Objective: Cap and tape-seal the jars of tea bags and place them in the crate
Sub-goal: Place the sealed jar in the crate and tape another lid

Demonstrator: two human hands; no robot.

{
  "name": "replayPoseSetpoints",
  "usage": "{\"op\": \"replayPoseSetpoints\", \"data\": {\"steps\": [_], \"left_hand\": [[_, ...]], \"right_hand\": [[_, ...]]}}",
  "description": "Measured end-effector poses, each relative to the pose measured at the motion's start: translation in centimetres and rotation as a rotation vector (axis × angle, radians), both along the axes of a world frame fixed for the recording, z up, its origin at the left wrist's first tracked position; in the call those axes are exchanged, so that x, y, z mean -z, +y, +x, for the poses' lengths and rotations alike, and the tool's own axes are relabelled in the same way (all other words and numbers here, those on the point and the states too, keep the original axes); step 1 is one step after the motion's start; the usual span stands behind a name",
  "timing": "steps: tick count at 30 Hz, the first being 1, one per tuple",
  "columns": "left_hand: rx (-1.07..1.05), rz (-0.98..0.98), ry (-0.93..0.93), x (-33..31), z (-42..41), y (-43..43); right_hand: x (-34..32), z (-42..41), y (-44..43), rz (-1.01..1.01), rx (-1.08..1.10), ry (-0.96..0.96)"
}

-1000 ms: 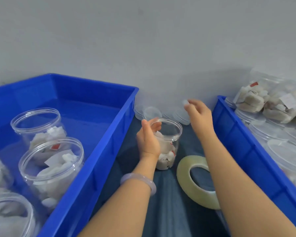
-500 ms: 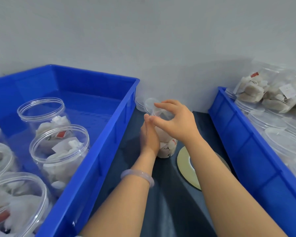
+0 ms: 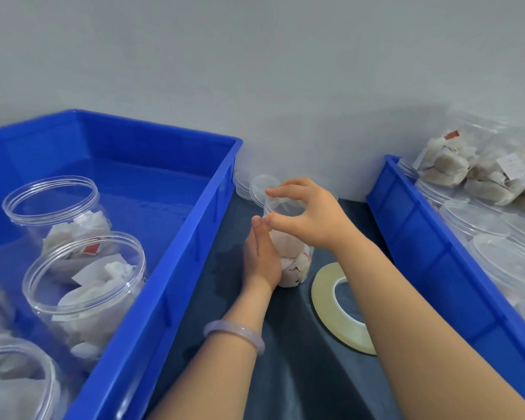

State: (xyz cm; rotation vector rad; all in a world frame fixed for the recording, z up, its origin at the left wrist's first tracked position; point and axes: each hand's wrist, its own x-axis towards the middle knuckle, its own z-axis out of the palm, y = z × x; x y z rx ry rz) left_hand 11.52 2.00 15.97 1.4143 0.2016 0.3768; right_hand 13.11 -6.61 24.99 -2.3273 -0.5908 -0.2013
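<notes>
gripping the clear lid (image 3: 281,207) by its rim with curled thumb and fingertips, right hand (image 3: 314,218) holds it on the mouth of the tea-bag jar (image 3: 297,265) — whether it sits flush i cannot tell. left hand (image 3: 261,257) clasps the jar's left side; jar upright on the dark table (image 3: 300,377) between left blue crate (image 3: 170,286) and right blue crate (image 3: 422,237), tape roll (image 3: 325,298) lying flat just to its right. left crate holds open jars (image 3: 82,280) of tea bags — spare lids (image 3: 256,184) sit by the wall.

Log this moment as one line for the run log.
step: capping | left hand holds jar upright | right hand holds lid on jar mouth | tape roll flat beside jar, not yet used
</notes>
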Motion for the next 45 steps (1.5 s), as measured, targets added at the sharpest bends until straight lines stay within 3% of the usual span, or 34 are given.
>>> {"op": "replayPoseSetpoints", "data": {"steps": [6, 12, 17, 21, 31, 40, 45], "left_hand": [[0.004, 0.0, 0.009, 0.0, 0.1, 0.3], [0.03, -0.021, 0.011, 0.1, 0.2, 0.6], [0.016, -0.052, -0.016, 0.1, 0.1, 0.1], [0.016, -0.053, -0.027, 0.0, 0.0, 0.3], [0.051, -0.037, -0.013, -0.3, -0.1, 0.5], [-0.001, -0.034, -0.017, 0.2, -0.2, 0.0], [-0.062, -0.073, -0.018, -0.2, -0.8, -0.5]], "right_hand": [[-1.7, 0.8, 0.6, -0.083, -0.035, 0.118], [-0.5, 0.2, 2.1, -0.467, 0.091, -0.054], [-0.1, -0.4, 1.1, -0.354, 0.113, -0.104], [1.1, -1.9, 1.4, -0.028, 0.182, -0.287], [-2.1, -0.5, 1.5, -0.348, 0.063, 0.072], [-2.0, -0.2, 1.2, -0.447, -0.06, 0.013], [-1.3, -0.8, 2.1, -0.463, 0.089, -0.02]]}}
